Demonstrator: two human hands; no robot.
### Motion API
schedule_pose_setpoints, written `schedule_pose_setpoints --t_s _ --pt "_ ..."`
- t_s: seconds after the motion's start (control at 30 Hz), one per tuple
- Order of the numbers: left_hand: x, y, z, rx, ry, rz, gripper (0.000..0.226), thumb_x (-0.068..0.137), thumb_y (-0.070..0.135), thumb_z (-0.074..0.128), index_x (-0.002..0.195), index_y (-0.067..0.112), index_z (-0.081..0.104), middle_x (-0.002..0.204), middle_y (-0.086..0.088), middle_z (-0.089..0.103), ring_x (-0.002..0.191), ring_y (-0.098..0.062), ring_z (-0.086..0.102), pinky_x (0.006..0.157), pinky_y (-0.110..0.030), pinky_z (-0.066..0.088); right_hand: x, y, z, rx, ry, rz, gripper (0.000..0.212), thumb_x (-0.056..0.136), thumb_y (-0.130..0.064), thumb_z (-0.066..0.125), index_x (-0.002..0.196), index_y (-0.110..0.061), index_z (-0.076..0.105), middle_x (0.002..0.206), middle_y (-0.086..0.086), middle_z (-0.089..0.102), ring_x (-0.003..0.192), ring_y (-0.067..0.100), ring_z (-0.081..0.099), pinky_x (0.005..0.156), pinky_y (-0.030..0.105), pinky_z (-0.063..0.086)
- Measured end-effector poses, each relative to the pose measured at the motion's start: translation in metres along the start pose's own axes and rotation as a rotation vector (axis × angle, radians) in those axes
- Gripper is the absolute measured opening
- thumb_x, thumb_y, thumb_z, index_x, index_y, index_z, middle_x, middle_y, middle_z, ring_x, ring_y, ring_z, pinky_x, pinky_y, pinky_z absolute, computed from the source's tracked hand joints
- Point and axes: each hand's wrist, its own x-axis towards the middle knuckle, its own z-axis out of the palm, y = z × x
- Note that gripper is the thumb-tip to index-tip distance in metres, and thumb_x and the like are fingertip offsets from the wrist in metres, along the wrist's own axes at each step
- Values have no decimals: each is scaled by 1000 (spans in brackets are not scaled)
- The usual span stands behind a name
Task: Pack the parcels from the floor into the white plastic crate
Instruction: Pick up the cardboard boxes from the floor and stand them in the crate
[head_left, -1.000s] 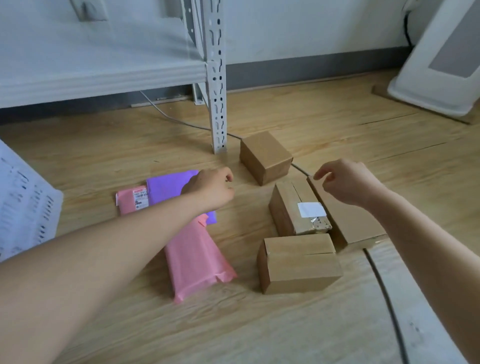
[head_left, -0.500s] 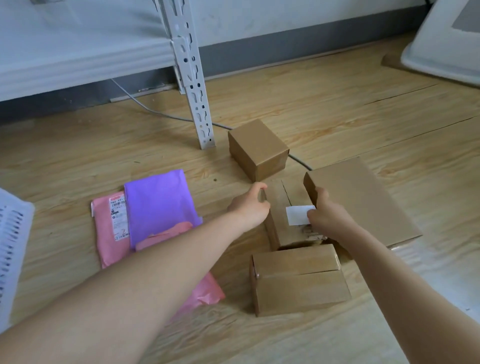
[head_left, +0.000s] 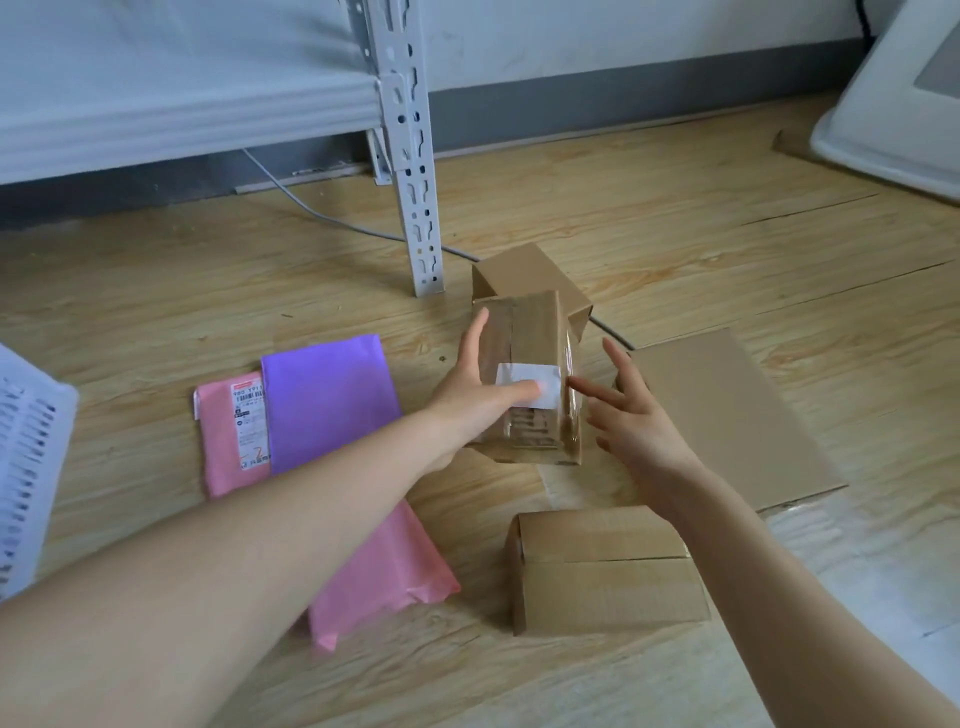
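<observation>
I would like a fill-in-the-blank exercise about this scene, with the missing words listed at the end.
1. The left hand grips the taped cardboard box, with its thumb on a ____ label.
2. The right hand is beside that box with its fingers ____.
3. The purple mailer lies partly on top of a ____ mailer.
4. The edge of the white crate shows at the ____ side of the picture.

Missing words: white; open; pink; left

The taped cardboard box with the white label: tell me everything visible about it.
The taped brown cardboard box is oblong, wrapped in glossy clear tape, with a white label on top and dark print near its close end. It appears lifted and tilted off the wooden floor. The left hand grips it, thumb on the label; the right hand is open beside it.
</observation>
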Motion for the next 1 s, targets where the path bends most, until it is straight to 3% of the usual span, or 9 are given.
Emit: schedule_pose_setpoints --t_s 0.13,0.2,0.3,0.43,0.63,0.73,0.8,0.87,1.0 --pt "-23 15 -19 65 52 48 126 54 45 85 137 57 -10 153 -9 15 138 -19 22 98 -28 28 -12 -21 21 -2 -88 -121 73 93 3 37 139 -50 18 126 -12 50 78 -19 59 56 6 49" --pt "-34 21 -33 100 121 41 126 54 41 85 135 58 -10 145 -14 23 132 -23 31 100 -31 34 -19 -32 33 -12 -126 -167 74 93 5 35 138 -51 18 127 -12 49 85 -14 59 76 9 47" --pt "-50 29 -63 66 139 58 118 53 36 78 132 61 -6 134 -9 35 116 -20 44 86 -29 42 -29 -53 54 -70 -156 -199 76 93 7 34 140 -49 12 134 -13 41 123 9 46 71 19 52" --pt "-75 44 -109 -115 51 149 116 54 34 69 139 51 -8 116 15 47 101 0 49 77 -20 38 -29 -77 80 185 -75 -106 65 97 -10 38 146 -37 4 131 -8 39 109 10 48 81 22 50" --pt "-118 62 -176 -323 -39 234 92 63 26 57 128 66 7 78 7 54 58 -6 55 57 -22 47 -41 -108 131 572 -312 129 55 89 -62 25 106 -33 68 113 2 69 95 26 68 70 48 56" --pt "-133 68 -207 -151 27 351 79 74 15 53 116 71 16 88 14 58 78 3 53 74 -13 42 -48 -122 163 467 -264 105 51 83 -66 37 115 -34 62 108 5 69 92 28 67 76 45 54" --pt "-146 71 -226 96 62 390 78 84 9 49 117 72 17 133 17 44 107 15 37 81 1 28 -53 -132 185 425 -200 46 56 84 -58 48 133 -35 37 116 10 60 87 28 63 70 40 53" --pt "-157 72 -247 297 124 390 69 88 20 48 126 70 20 151 4 22 127 3 24 91 -6 20 -58 -141 207 428 -202 -19 59 85 -49 55 135 -46 22 124 5 57 83 22 65 62 34 52" --pt "-181 77 -297 349 159 348 71 79 63 55 134 64 11 145 0 33 133 -15 30 101 -25 25 -72 -164 247 407 -268 -167 64 90 -29 56 128 -59 15 97 -6 71 76 18 69 60 37 56"
